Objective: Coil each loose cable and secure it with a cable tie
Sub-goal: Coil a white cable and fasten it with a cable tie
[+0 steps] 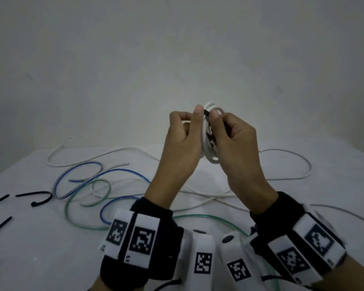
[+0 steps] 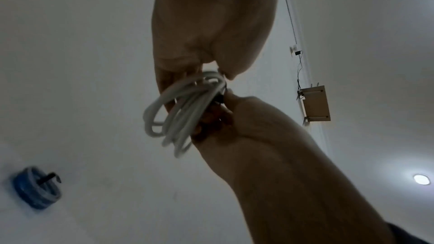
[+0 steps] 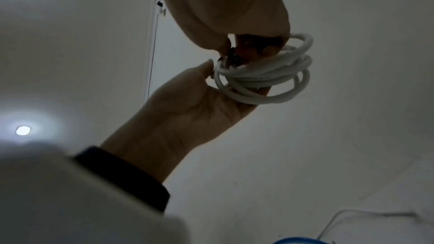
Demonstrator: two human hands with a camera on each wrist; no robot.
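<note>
Black wrist cuffs (image 1: 153,208); white bands (image 1: 142,238) with black square-patterned markers.

A white surface (image 1: 40,238) carries the loose things. A blue cable (image 1: 122,171) and a green cable (image 1: 72,215) loop across one another left of centre, and long white cables (image 1: 286,152) trail beyond them and off to the right. Black cable ties (image 1: 35,194) lie apart near the left edge (one of them hooked into a curve). In the left wrist view a coiled blue cable (image 2: 35,194) with a black tie round it rests on the surface
</note>
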